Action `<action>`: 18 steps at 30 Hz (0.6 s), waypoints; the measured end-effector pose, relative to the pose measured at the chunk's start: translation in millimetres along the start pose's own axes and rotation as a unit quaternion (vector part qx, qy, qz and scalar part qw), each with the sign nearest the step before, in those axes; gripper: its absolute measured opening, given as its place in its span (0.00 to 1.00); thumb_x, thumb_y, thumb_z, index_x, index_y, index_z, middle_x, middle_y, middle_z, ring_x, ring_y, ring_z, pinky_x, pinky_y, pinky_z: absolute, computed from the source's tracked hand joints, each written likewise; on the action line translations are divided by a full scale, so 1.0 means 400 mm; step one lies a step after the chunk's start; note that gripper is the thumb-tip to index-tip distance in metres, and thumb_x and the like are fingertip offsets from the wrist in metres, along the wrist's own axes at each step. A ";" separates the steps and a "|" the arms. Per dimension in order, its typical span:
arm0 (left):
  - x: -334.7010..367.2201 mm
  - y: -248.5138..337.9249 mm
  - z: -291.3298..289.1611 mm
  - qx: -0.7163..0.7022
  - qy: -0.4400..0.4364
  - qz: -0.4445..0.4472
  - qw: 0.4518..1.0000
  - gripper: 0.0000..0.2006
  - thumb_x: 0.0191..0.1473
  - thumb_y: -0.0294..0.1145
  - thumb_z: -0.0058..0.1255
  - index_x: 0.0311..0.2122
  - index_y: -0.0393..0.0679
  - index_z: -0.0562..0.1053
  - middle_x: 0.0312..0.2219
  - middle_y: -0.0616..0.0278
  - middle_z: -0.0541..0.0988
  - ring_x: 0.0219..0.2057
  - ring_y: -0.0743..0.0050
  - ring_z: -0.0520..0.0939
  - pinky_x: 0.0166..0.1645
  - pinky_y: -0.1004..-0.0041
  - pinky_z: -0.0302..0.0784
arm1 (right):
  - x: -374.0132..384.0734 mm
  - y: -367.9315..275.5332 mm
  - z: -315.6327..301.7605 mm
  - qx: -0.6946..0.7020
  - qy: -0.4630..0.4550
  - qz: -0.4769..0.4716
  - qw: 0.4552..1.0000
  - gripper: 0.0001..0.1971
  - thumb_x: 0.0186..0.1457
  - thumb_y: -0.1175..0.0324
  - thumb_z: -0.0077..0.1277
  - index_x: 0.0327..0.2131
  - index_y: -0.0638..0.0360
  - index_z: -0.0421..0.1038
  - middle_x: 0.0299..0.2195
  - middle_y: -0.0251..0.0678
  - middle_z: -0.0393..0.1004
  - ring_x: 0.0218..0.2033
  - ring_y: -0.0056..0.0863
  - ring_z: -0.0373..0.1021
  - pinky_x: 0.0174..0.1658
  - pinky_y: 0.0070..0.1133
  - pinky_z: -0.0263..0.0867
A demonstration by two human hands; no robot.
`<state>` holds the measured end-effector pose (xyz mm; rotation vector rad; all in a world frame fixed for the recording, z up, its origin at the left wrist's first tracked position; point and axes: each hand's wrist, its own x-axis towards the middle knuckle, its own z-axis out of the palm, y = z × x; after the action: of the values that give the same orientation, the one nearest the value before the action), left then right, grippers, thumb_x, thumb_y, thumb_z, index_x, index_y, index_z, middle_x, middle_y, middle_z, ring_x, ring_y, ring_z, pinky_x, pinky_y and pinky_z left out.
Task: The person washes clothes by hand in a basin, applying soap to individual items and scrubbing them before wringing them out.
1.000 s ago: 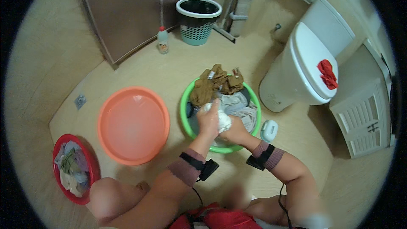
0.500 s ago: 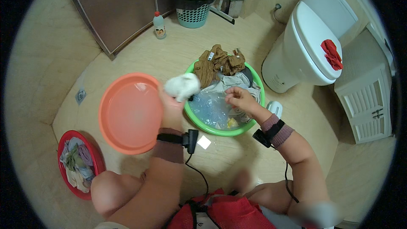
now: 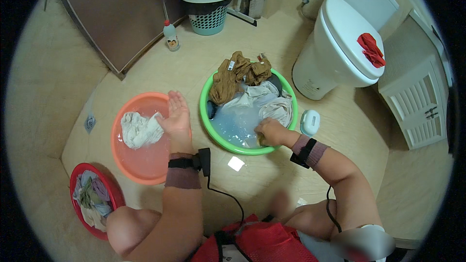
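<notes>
My left hand (image 3: 176, 114) is open, palm up, fingers stretched, above the right rim of the orange basin (image 3: 122, 162). A wet white cloth (image 3: 141, 130) lies bunched in that basin's water, apart from the hand. My right hand (image 3: 274, 132) dips into the near right side of the green basin (image 3: 209, 128), its fingers curled down at the water. A small yellowish thing (image 3: 261, 139) shows at the fingertips; its kind is not clear. Sudsy water fills the green basin's near part, with grey-white clothes (image 3: 259, 96) and a brown garment (image 3: 238, 75) heaped behind.
A red basin (image 3: 116, 195) of clothes stands at the lower left. A light-blue soap box (image 3: 309, 122) sits right of the green basin. Farther off are a bottle (image 3: 171, 38), a bin (image 3: 206, 22), and a toilet (image 3: 335, 48) with a red cloth (image 3: 371, 50). Wrist-strap cables trail toward me.
The white cloth has left my left hand and lies in the orange basin. That hand has opened. My right hand has moved down to the water at the green basin's near side.
</notes>
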<state>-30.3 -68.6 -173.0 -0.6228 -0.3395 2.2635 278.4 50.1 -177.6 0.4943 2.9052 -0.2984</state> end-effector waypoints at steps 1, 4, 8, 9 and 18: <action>0.007 -0.025 -0.002 0.077 0.014 0.002 0.997 0.33 0.57 0.58 0.36 0.58 0.42 0.55 0.52 0.52 0.67 0.53 0.55 0.68 0.58 0.50 0.62 | -0.004 -0.002 -0.002 -0.020 -0.002 -0.004 1.000 0.10 0.35 0.67 0.55 0.26 0.54 0.76 0.30 0.39 0.74 0.35 0.41 0.70 0.40 0.33 0.66; -0.002 -0.097 -0.037 0.352 0.037 -0.054 0.934 0.28 0.55 0.51 0.44 0.54 0.42 0.60 0.47 0.53 0.70 0.49 0.57 0.71 0.55 0.55 0.66 | -0.013 -0.008 -0.003 -0.071 0.002 0.001 0.997 0.08 0.36 0.68 0.54 0.26 0.53 0.76 0.30 0.38 0.74 0.36 0.41 0.69 0.41 0.32 0.66; -0.043 -0.172 -0.117 0.669 0.015 -0.168 0.724 0.23 0.53 0.43 0.49 0.51 0.45 0.63 0.42 0.57 0.72 0.45 0.63 0.73 0.50 0.59 0.69 | -0.002 0.018 0.013 -0.062 -0.010 0.042 0.997 0.08 0.37 0.68 0.53 0.26 0.55 0.76 0.31 0.41 0.74 0.35 0.41 0.70 0.40 0.32 0.66; -0.061 -0.188 -0.140 0.729 0.006 -0.186 0.659 0.22 0.53 0.41 0.50 0.51 0.45 0.64 0.41 0.58 0.72 0.44 0.65 0.73 0.49 0.59 0.69 | 0.000 0.029 0.012 -0.046 -0.024 0.049 0.997 0.08 0.37 0.68 0.52 0.26 0.56 0.76 0.31 0.42 0.74 0.35 0.41 0.70 0.40 0.32 0.66; -0.119 -0.237 -0.292 0.879 -0.167 -0.235 0.380 0.27 0.48 0.36 0.59 0.50 0.34 0.66 0.43 0.52 0.74 0.46 0.66 0.74 0.48 0.72 0.70 | 0.016 0.055 -0.124 0.021 0.336 0.152 0.929 0.13 0.39 0.71 0.54 0.32 0.64 0.73 0.31 0.47 0.73 0.37 0.44 0.69 0.43 0.33 0.66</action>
<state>116.9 -32.6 -216.7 0.9888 1.4416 0.9636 272.9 83.8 -134.9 1.2573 3.3835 -0.1658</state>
